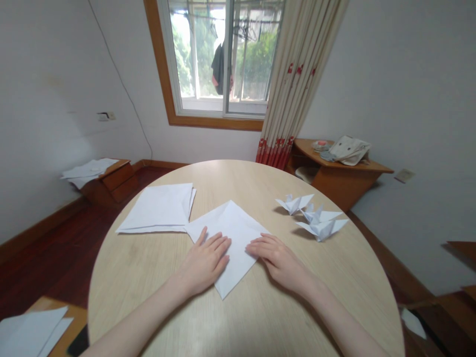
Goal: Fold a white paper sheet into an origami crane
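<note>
A white sheet of paper (234,230) lies on the round table in a diamond position, one corner toward me. My left hand (208,260) rests flat on its left side, fingers stretched out and slightly apart. On the right corner lies my right hand (277,258), its fingers extended over the paper's edge and close together. Both hands press on the sheet without gripping it. Beyond my left hand, a stack of white paper (158,208) touches or nearly touches the sheet's left corner. Several folded paper cranes (322,228) stand to the right, past my right hand.
The round wooden table (241,327) has a curved edge all around. Behind it are a window (226,59) and a curtain (293,79). A corner shelf (334,173) holds a cloth bag (349,150). Papers lie on a low cabinet (115,178) at the left.
</note>
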`<control>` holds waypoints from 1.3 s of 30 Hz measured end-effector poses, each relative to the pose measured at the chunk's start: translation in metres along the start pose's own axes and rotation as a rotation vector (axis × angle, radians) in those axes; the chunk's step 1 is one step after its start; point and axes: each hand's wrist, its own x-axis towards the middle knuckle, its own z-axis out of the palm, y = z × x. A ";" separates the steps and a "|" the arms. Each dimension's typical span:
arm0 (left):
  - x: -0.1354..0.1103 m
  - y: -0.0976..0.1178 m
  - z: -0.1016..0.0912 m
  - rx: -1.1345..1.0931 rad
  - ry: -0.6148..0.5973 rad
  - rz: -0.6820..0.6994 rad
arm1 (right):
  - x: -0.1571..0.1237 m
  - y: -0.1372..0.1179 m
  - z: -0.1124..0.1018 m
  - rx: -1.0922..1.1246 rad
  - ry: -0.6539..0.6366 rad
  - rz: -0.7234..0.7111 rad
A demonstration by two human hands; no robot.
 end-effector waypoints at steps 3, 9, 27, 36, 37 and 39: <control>0.000 0.001 -0.003 -0.022 0.026 0.000 | -0.001 0.003 -0.002 -0.064 0.057 0.028; 0.000 0.008 -0.014 -0.075 0.034 -0.005 | -0.005 0.006 -0.005 -0.080 0.047 0.092; 0.001 0.003 -0.006 -0.140 -0.031 0.087 | 0.001 -0.014 0.001 0.034 -0.038 0.009; 0.000 0.004 -0.005 -0.212 -0.060 0.069 | 0.003 -0.016 -0.001 -0.161 0.027 -0.008; 0.000 0.004 -0.005 -0.196 -0.040 0.048 | 0.004 -0.017 -0.001 -0.197 0.055 -0.006; 0.001 0.005 -0.007 -0.154 0.013 -0.007 | 0.005 -0.020 0.000 -0.268 0.109 0.010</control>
